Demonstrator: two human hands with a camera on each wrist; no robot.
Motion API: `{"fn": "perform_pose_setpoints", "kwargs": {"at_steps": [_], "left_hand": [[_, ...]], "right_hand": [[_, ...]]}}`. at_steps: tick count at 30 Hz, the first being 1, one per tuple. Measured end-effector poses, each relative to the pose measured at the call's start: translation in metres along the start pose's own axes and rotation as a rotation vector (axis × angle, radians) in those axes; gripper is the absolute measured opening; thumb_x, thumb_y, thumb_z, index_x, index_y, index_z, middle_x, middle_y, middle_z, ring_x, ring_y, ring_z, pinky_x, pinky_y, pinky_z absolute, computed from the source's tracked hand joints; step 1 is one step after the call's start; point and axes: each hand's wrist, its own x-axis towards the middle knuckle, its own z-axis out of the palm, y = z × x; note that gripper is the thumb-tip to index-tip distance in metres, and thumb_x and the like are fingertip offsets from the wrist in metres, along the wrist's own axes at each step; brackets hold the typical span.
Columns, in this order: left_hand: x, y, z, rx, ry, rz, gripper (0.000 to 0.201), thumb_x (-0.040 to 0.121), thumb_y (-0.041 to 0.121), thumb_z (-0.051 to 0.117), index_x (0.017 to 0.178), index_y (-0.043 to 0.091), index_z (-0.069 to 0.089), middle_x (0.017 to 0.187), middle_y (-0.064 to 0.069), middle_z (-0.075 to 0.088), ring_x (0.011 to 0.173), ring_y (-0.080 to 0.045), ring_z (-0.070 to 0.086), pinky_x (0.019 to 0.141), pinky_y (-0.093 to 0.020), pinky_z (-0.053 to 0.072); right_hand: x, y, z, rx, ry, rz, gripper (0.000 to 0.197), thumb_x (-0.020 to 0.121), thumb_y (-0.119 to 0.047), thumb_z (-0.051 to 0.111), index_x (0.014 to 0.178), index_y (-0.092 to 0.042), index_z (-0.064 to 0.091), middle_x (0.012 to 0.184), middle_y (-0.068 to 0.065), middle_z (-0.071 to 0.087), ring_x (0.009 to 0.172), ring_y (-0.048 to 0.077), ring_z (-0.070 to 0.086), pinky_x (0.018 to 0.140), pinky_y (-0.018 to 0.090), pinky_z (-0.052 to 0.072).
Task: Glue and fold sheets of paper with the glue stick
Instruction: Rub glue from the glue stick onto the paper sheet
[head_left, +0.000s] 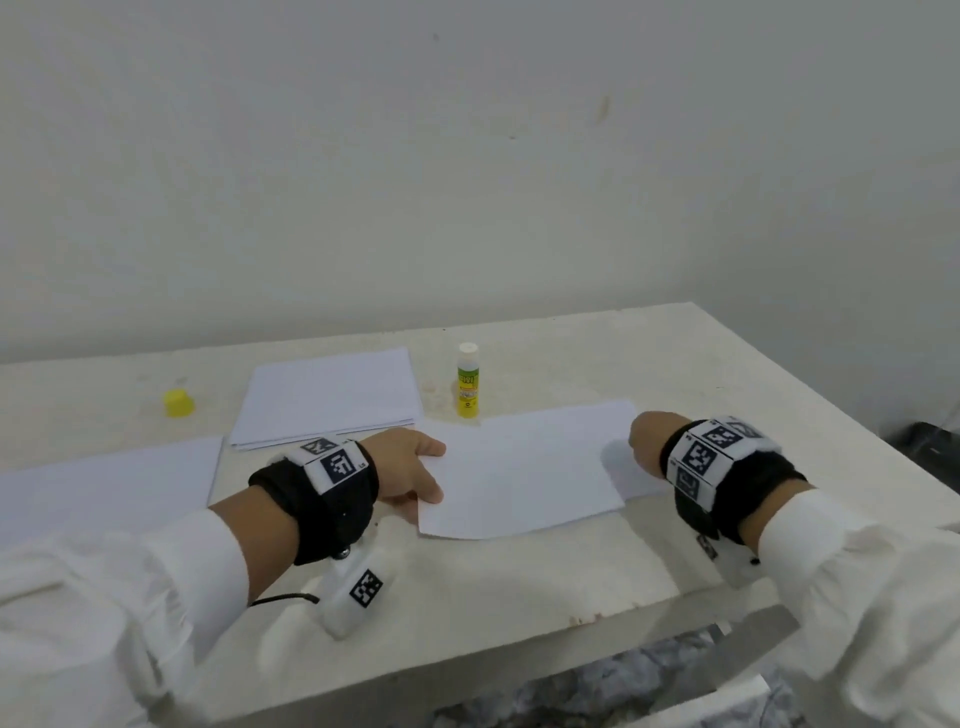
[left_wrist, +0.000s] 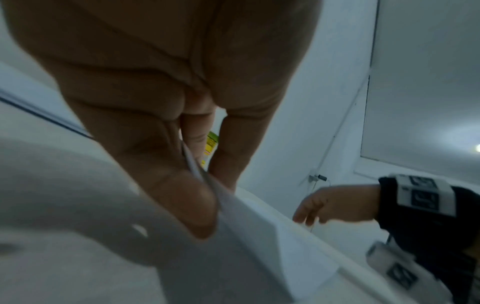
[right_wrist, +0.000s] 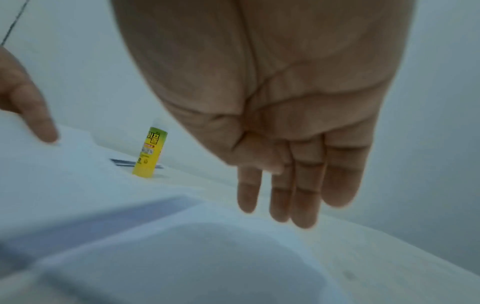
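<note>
A white sheet of paper (head_left: 524, 475) lies in the middle of the table, with a fold line running across it. My left hand (head_left: 434, 473) holds its left edge; in the left wrist view the thumb (left_wrist: 179, 197) and fingers pinch the paper (left_wrist: 249, 236). My right hand (head_left: 641, 436) hovers over the sheet's right end with straight fingers (right_wrist: 303, 201), holding nothing. The glue stick (head_left: 467, 382), yellow and green with its white tip uncovered, stands upright just behind the sheet (right_wrist: 149, 152). Its yellow cap (head_left: 179, 402) sits far to the left.
A stack of white sheets (head_left: 327, 397) lies behind my left hand, and another sheet (head_left: 104, 486) lies at the far left. The pale table (head_left: 519, 587) ends at a front edge near me and a right edge past my right wrist. A wall stands behind.
</note>
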Motion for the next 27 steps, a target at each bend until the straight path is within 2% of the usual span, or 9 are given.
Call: {"fn": "perform_pose_setpoints", "kwargs": {"at_steps": [2,4,6,8,10,14,18,22,27], "left_hand": [[-0.01,-0.017,-0.019,0.111,0.018,-0.01,0.068,0.082,-0.005,0.066,0.142,0.017,0.042,0.113,-0.009,0.059,0.083,-0.03,0.068,0.08,-0.037,0.058],[-0.02,-0.033,-0.037,0.245,0.044,-0.021,0.068,0.081,0.003,0.07,0.141,0.021,0.044,0.111,-0.006,0.062,0.077,-0.024,0.066,0.083,-0.032,0.055],[-0.028,-0.048,-0.051,0.314,0.072,-0.037,0.066,0.081,0.006,0.071,0.14,0.023,0.046,0.105,-0.002,0.062,0.065,-0.015,0.059,0.073,-0.025,0.053],[-0.034,-0.06,-0.06,0.355,0.095,-0.053,0.064,0.081,0.006,0.072,0.138,0.023,0.048,0.094,0.003,0.058,0.061,-0.011,0.055,0.064,-0.019,0.051],[-0.039,-0.069,-0.067,0.402,0.108,-0.07,0.064,0.081,0.007,0.072,0.138,0.023,0.048,0.097,0.003,0.053,0.07,-0.015,0.059,0.067,-0.021,0.053],[-0.046,-0.082,-0.074,0.578,0.128,-0.07,0.066,0.082,0.018,0.073,0.14,0.026,0.043,0.131,-0.001,0.048,0.111,-0.02,0.056,0.089,-0.025,0.046],[-0.047,-0.092,-0.076,0.665,0.156,-0.069,0.065,0.079,0.033,0.074,0.138,0.034,0.045,0.139,-0.003,0.03,0.118,-0.023,0.051,0.094,-0.029,0.044],[-0.052,-0.102,-0.078,0.805,0.189,0.0,0.06,0.081,0.049,0.066,0.137,0.04,0.044,0.148,0.003,0.017,0.134,-0.021,0.025,0.106,-0.036,0.033],[-0.054,-0.107,-0.08,1.041,0.073,0.017,0.071,0.087,0.058,0.051,0.148,0.036,0.022,0.156,0.007,0.019,0.138,-0.024,0.02,0.107,-0.041,0.026]], "right_hand": [[0.007,-0.019,-0.018,0.123,0.11,0.002,0.018,0.094,-0.011,0.043,0.097,-0.006,0.061,0.116,0.012,0.062,0.106,0.028,0.058,0.093,0.032,0.046],[0.007,-0.055,-0.04,0.26,0.155,-0.071,0.027,0.096,-0.016,0.044,0.114,-0.004,0.061,0.125,0.013,0.057,0.115,0.028,0.054,0.098,0.031,0.042],[0.009,-0.091,-0.055,0.444,0.138,-0.112,0.049,0.095,-0.026,0.052,0.138,-0.005,0.043,0.145,0.013,0.042,0.131,0.028,0.041,0.105,0.033,0.035],[0.019,-0.118,-0.063,0.679,0.066,-0.096,0.074,0.088,-0.035,0.063,0.147,-0.006,0.028,0.15,0.013,0.033,0.134,0.031,0.038,0.108,0.039,0.035],[0.027,-0.136,-0.067,0.797,0.045,-0.062,0.084,0.081,-0.041,0.07,0.146,-0.006,0.03,0.146,0.014,0.039,0.127,0.034,0.045,0.104,0.044,0.039],[0.04,-0.151,-0.063,0.701,0.117,-0.078,0.055,0.08,-0.046,0.064,0.123,-0.012,0.057,0.116,0.011,0.061,0.104,0.031,0.06,0.094,0.038,0.046],[0.026,-0.16,-0.07,0.735,0.212,-0.134,0.036,0.09,-0.04,0.052,0.092,-0.004,0.058,0.09,0.011,0.06,0.082,0.028,0.057,0.078,0.03,0.042],[-0.002,-0.177,-0.078,0.973,0.314,-0.29,0.023,0.087,-0.03,0.058,0.093,-0.012,0.046,0.09,0.011,0.062,0.079,0.027,0.057,0.07,0.032,0.041],[-0.038,-0.212,-0.093,0.988,0.297,-0.534,0.018,0.084,-0.026,0.062,0.093,-0.013,0.054,0.079,0.002,0.054,0.074,0.022,0.053,0.071,0.036,0.048]]}}
